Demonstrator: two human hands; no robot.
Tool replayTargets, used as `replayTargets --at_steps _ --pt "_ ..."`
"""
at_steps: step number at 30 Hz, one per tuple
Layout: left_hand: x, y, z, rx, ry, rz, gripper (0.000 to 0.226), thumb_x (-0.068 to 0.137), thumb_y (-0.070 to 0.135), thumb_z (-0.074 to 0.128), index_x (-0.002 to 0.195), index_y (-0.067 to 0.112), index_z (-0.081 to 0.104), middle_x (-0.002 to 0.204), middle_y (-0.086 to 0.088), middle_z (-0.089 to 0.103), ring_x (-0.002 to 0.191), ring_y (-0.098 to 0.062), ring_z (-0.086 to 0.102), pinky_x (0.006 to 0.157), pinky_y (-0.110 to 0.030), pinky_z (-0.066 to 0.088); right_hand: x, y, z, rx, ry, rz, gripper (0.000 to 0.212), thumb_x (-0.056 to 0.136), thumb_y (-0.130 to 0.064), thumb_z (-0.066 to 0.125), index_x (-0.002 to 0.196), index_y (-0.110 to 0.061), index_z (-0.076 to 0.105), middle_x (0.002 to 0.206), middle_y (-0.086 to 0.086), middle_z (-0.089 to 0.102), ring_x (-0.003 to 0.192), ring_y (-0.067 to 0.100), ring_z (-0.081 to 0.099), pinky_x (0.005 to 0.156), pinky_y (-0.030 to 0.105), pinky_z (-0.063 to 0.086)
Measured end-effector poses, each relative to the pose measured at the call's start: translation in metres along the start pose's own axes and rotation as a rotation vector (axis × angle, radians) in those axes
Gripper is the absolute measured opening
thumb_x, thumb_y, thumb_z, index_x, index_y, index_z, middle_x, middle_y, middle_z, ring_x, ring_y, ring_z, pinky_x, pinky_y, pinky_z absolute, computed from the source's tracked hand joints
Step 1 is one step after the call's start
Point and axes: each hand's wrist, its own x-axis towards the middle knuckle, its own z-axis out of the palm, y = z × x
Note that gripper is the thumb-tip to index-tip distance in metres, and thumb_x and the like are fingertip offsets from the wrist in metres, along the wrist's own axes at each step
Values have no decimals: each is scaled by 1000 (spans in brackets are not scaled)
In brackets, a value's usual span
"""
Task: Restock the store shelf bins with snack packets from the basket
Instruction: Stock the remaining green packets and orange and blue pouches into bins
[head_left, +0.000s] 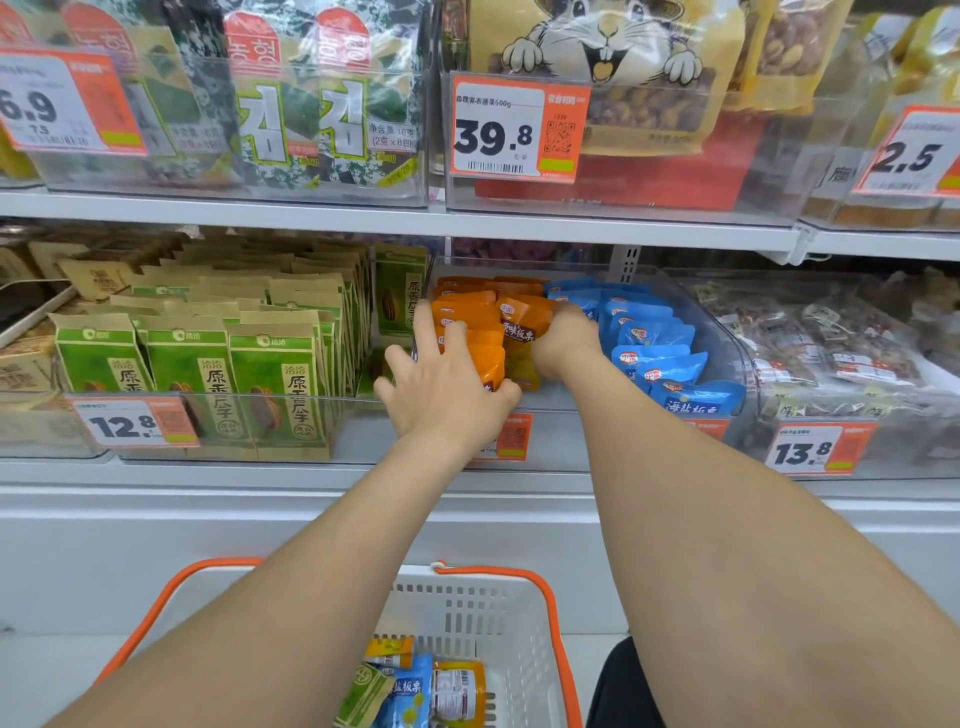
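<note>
Orange packets (525, 318) between hands: left hand (447, 396) spread, pressing (fingers straight); right hand (567, 343) gripping one.

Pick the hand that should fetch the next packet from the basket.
Left, probably: the left hand lies with spread fingers on the orange packets, while the right hand grips one. The basket sits below.

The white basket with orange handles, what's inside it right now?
A blue packet, an orange packet and a green packet lie in the basket, a second orange packet beyond them. The left forearm covers its left part, so anything there is hidden.
</note>
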Motion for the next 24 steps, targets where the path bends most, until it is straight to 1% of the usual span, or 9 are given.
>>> replayTargets --at_steps 4,6,11,13,15,17,20,22,24 --pt "0 0 0 6 -10 -2 87 77 69 65 151 34 34 171 5 1 134 -40 35 101 -53 37 1 1 -2 -26 74 26 43 95 -10 66 135 -10 53 134 19 58 120 38 61 92 42 54" --pt "0 0 0 5 -12 -3 87 77 68 65 150 34 35 171 5 1 133 -40 35 101 -52 37 2 2 -2 -20 94 52 42 95 -9 66 135 -7 52 135 20 56 121 38 61 93 42 55" --pt "0 0 0 3 -5 7 86 77 69 64 149 33 36 171 5 2 131 -39 35 98 -51 37 -2 0 0 -13 -21 67 46 96 -11 64 138 -4 45 137 21 53 122 38 59 93 40 53" --pt "0 -1 1 4 -5 15 85 77 69 62 149 33 36 171 4 2 130 -39 35 97 -51 37 -7 0 1 -5 -70 97 49 94 -12 66 138 -5 46 134 21 53 117 39 62 92 40 56" --pt "0 -3 2 0 1 29 84 78 69 61 149 32 36 171 3 3 129 -39 36 97 -51 37 -14 0 1 22 -73 147 48 90 -12 69 134 -7 49 130 20 55 108 40 67 90 46 60" --pt "0 -4 2 -5 10 45 84 80 68 61 150 31 35 171 2 4 129 -38 36 96 -50 37 -20 -2 -3 -9 -34 167 45 89 -14 71 130 -8 53 128 20 57 105 39 69 87 47 62" --pt "-1 -6 -2 -10 -10 67 89 84 71 62 154 28 30 172 -1 0 132 -40 34 99 -50 37 -31 -4 -11 -136 4 91 40 94 -18 69 131 -10 54 128 17 57 110 36 65 87 40 59" --pt "-3 -11 -5 -32 -34 102 95 86 73 62 158 25 24 172 -5 -1 134 -42 34 104 -51 37 -41 -9 -17 -174 12 -9 32 98 -16 63 128 -9 55 125 17 60 109 35 64 83 40 55" --pt "-7 -20 -10 -135 -70 144 97 87 69 65 160 21 22 170 -9 2 138 -44 33 110 -52 35 -57 -17 -23 -171 39 -109 27 99 -14 58 125 -8 53 122 17 63 107 35 65 80 40 52"
